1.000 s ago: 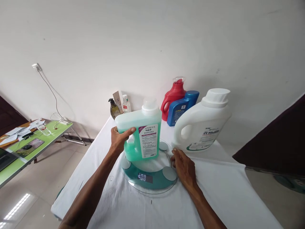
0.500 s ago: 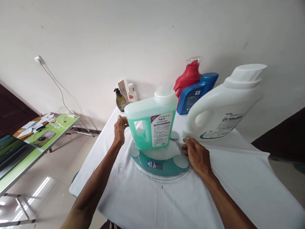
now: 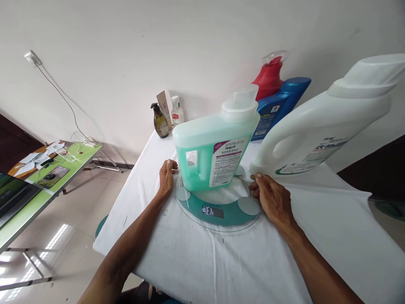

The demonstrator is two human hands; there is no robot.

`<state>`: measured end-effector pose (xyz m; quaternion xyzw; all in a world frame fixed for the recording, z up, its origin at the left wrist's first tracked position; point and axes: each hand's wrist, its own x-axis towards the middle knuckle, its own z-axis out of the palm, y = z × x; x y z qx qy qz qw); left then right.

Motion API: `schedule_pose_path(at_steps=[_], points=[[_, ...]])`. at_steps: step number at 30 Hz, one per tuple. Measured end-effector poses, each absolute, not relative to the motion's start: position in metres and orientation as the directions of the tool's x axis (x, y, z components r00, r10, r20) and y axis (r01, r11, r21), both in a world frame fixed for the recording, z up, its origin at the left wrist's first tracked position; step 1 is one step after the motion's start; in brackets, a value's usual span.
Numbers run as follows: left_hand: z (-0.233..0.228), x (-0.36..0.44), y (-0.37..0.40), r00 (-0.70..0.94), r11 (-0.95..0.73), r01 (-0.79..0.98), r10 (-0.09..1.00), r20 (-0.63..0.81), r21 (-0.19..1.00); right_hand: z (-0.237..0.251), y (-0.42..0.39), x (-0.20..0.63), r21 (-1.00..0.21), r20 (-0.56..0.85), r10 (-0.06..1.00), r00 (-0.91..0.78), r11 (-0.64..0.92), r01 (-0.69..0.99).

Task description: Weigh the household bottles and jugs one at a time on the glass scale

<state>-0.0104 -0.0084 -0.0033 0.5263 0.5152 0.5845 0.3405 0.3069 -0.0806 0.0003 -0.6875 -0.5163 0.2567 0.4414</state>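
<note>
While the green jug stood free on the scale (display lit), we rested our left hand and right hand, fingers loosely spread and holding nothing, against its rim, seemingly steadying it.

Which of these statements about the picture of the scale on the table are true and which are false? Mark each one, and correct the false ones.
1. The green jug stands on the round scale. True.
2. The left hand grips the jug's handle. False: it rests open on the white cloth at the scale's left rim, off the jug.
3. The right hand touches the scale's right edge. True.
4. The scale's display is dark. False: it shows lit digits.
5. The big white jug stands right of the scale. True.
6. The red bottle is in front of the blue bottle. False: it is behind it.
</note>
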Motion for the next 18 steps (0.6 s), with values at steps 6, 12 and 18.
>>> schedule_pose_path(at_steps=[6,12,18], points=[[0.001,-0.009,-0.022,-0.185,-0.248,0.24,0.937,0.295,0.939,-0.003,-0.086,0.308,-0.889,0.105,0.934,0.343,-0.066,0.453],[-0.001,-0.013,-0.029,-0.197,-0.232,0.238,0.939,0.281,0.943,-0.004,-0.092,0.307,-0.895,0.098,0.925,0.367,-0.08,0.44],[-0.001,-0.011,-0.027,-0.192,-0.233,0.264,0.938,0.288,0.936,0.001,-0.094,0.309,-0.912,0.076,0.94,0.332,-0.069,0.404]])
